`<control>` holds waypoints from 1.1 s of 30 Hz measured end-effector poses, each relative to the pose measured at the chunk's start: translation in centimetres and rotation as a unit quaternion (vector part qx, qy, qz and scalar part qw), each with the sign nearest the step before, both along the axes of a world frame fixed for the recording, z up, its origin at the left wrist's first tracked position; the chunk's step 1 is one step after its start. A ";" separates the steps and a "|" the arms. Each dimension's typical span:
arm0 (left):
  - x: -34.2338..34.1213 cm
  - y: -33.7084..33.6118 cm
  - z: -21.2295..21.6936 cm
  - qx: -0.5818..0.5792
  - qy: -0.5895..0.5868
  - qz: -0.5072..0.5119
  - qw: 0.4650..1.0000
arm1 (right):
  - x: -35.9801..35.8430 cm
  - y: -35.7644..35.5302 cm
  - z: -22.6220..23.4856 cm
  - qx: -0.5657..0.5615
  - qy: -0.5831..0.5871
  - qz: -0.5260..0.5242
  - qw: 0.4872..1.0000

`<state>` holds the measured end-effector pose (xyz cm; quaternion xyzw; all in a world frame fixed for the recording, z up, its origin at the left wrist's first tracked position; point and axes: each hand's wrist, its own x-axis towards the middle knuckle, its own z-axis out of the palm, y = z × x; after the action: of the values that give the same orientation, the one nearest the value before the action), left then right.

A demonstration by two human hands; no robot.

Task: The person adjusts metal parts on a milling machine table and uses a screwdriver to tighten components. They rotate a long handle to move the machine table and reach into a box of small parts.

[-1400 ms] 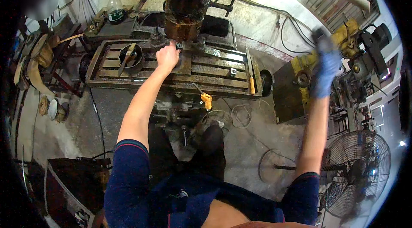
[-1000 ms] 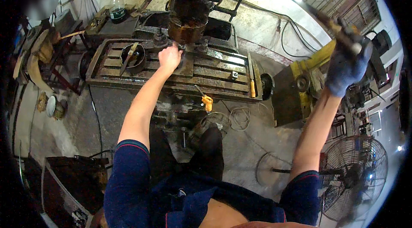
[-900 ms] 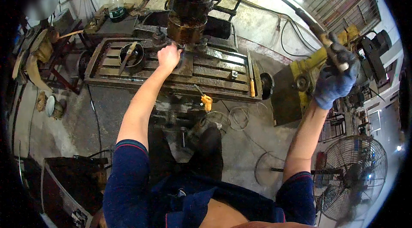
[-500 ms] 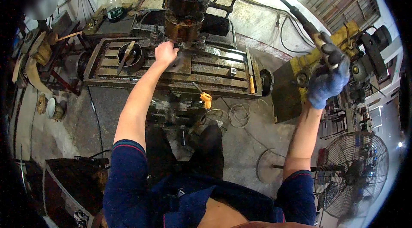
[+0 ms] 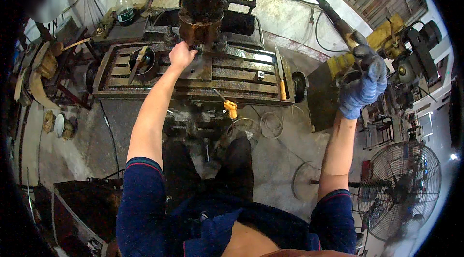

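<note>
A large dark, rust-stained drill press head (image 5: 205,3) rises at the top of the view, its rusty cylindrical spindle housing hanging just over a slotted, rust-brown steel machine table (image 5: 241,71). A long dark metal feed lever (image 5: 321,8) runs from the head out to the right and down toward the person's right side. Far right, low in the view, stands a round wire-guarded floor fan (image 5: 403,189), well apart from the machine.

The person's bare left arm reaches straight up the middle of the view. The left hand (image 5: 181,55) is bare, its fingers curled in against a flat dark metal workpiece (image 5: 200,68) that lies on the table directly under the spindle; the fingertips sit at the gap between spindle and plate, and what they pinch, if anything, is too small to tell. The right hand (image 5: 363,83), in a blue knitted glove, is raised at the right and closed in a fist around the lower end of the feed lever.

On the table's left part sits a dark round ring (image 5: 141,61) with a pale wooden stick across it. Near the right end lies an orange-handled file (image 5: 280,75). A small yellow-handled tool (image 5: 230,107) hangs just below the table's front edge. A clear plastic bottle (image 5: 124,9) stands behind the machine, upper left.
</note>
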<state>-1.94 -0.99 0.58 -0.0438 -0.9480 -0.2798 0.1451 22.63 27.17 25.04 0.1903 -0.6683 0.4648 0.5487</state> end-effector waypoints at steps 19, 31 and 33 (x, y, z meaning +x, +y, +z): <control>4.8 -7.4 3.7 -0.009 0.000 -0.224 0.975 | -0.4 -0.8 -2.9 -0.038 0.043 0.118 0.991; 11.0 -13.2 12.6 -0.056 -0.088 -0.226 0.969 | -0.7 -0.4 -5.3 -0.057 0.039 0.085 0.994; 11.6 -13.8 13.2 -0.043 -0.105 -0.215 0.970 | -0.8 -0.2 -5.7 -0.042 0.043 0.090 0.994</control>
<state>9.62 -14.82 13.76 -0.2231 -0.9376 -0.2659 -0.0211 21.82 26.95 19.34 0.2464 -0.6044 0.5312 0.5401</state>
